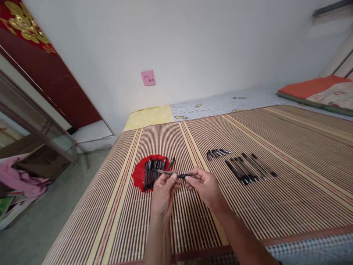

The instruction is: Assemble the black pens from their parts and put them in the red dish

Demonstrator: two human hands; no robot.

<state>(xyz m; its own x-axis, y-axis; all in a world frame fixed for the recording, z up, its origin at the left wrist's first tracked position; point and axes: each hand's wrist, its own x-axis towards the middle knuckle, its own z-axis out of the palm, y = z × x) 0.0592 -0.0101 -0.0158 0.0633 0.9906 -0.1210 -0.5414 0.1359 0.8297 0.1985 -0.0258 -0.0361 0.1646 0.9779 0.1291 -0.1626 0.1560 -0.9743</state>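
Note:
A slim pen with a clear barrel and a dark end lies across both hands, above the mat. My left hand pinches it near its middle. The fingers of my right hand are closed on its dark end. Just behind my left hand, a red scalloped dish holds several dark pens. To the right of my right hand, several pen barrels lie side by side at a slant. Behind them sits a row of short dark pieces, probably caps.
A striped bamboo mat covers the bed. Bedding in yellow and a folded orange quilt lie along the wall. A pink note is stuck on the wall. On the floor at left stand a cardboard box and pink cloth.

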